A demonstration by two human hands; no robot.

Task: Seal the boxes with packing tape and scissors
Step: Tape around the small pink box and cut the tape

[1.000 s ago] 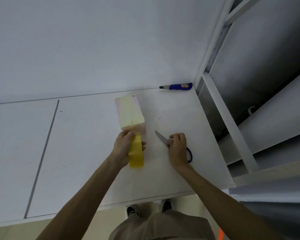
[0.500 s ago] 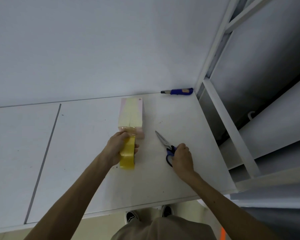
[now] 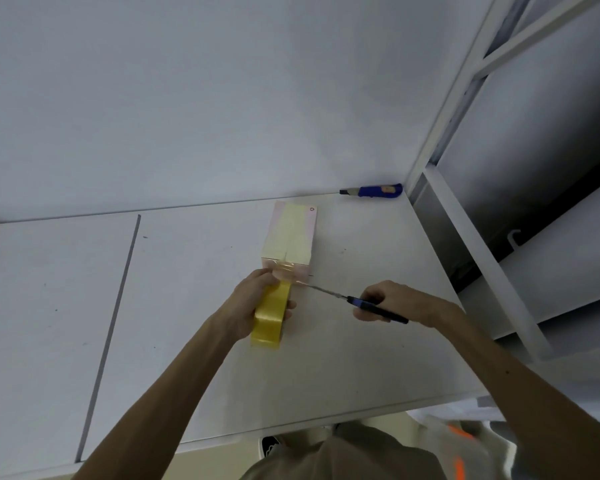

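right hand [image 3: 392, 303] took scissors [image 3: 354, 301] off the counter [image 3: 187, 323], grip wrapped round the handles, blades reached the strip. left hand [image 3: 250, 306] gripped the packing tape roll [image 3: 271, 317] at the near end of the box [image 3: 290, 233], mid-counter. Cut looked next.

A small pale pink box [image 3: 290, 237], a yellowish strip along its top, lies just beyond the left hand [image 3: 248, 306]. That hand grips a yellow tape roll [image 3: 271, 315] held on edge at the box's near end. The blue-handled scissors [image 3: 343, 297], gripped in the right hand [image 3: 392, 299], point left, their thin blades seemingly meeting the clear tape stretched between roll and box.
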